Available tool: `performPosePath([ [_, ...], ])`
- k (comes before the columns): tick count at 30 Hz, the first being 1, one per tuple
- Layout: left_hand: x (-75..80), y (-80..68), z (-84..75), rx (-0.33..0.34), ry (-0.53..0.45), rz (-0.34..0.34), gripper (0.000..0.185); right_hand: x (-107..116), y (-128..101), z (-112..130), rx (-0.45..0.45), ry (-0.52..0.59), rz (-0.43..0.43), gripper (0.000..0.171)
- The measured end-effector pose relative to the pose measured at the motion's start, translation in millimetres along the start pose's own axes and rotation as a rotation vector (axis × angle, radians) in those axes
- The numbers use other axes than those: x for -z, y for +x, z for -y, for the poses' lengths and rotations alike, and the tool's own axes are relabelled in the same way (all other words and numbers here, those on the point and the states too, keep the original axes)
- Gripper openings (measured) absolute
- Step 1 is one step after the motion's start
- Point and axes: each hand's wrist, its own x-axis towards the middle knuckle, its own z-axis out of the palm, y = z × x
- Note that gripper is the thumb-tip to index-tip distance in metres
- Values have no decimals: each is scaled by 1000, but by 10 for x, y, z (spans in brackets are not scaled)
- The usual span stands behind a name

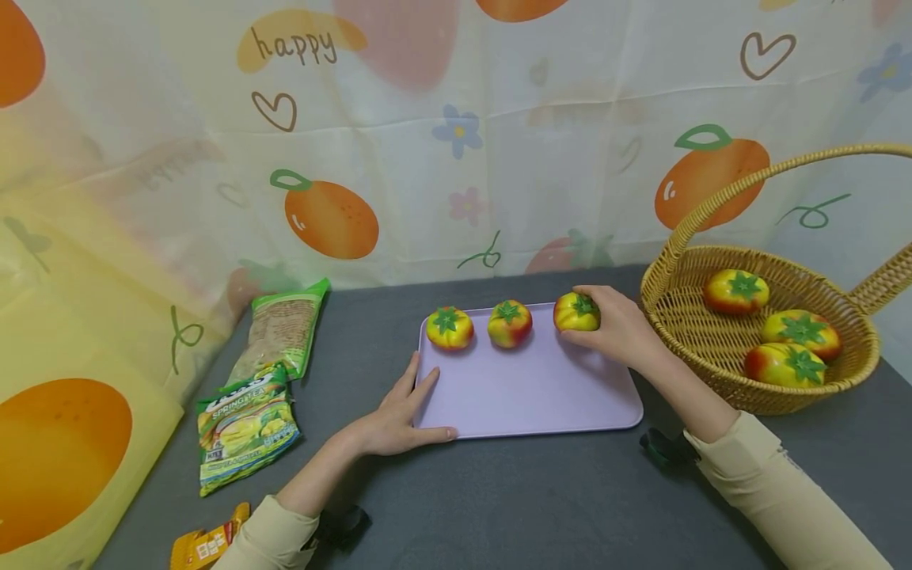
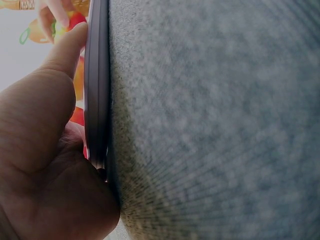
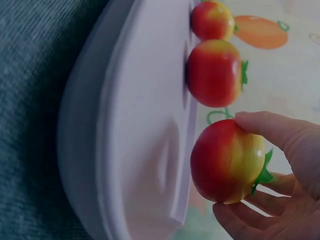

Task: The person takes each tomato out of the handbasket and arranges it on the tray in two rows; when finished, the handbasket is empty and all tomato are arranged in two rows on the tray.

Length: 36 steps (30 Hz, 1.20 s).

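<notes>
A lilac tray (image 1: 527, 396) lies on the grey table with three red-yellow toy tomatoes in a row along its far edge. My right hand (image 1: 618, 328) curls its fingers round the rightmost tomato (image 1: 574, 312) (image 3: 227, 161), which sits on the tray (image 3: 140, 125). The middle tomato (image 1: 509, 323) (image 3: 214, 73) and the left tomato (image 1: 449, 328) (image 3: 212, 20) stand free. My left hand (image 1: 399, 412) (image 2: 45, 150) lies at the tray's near-left corner, fingers along its left edge (image 2: 96, 85) and thumb along its front rim.
A wicker basket (image 1: 712, 332) with a handle stands at the right, holding three more tomatoes. Two snack packets (image 1: 245, 419) and a small orange packet (image 1: 207, 545) lie at the left. A fruit-print curtain hangs behind.
</notes>
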Motion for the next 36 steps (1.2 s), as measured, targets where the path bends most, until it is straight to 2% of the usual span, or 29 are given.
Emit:
performPosePath([
  [14,0,1,-8,-1,4,-4,99,-70,52,-1,-30,-25,76,69],
  [36,12,-7,-9,6,0,5,100,-102,50,31,-25,-91,91,71],
])
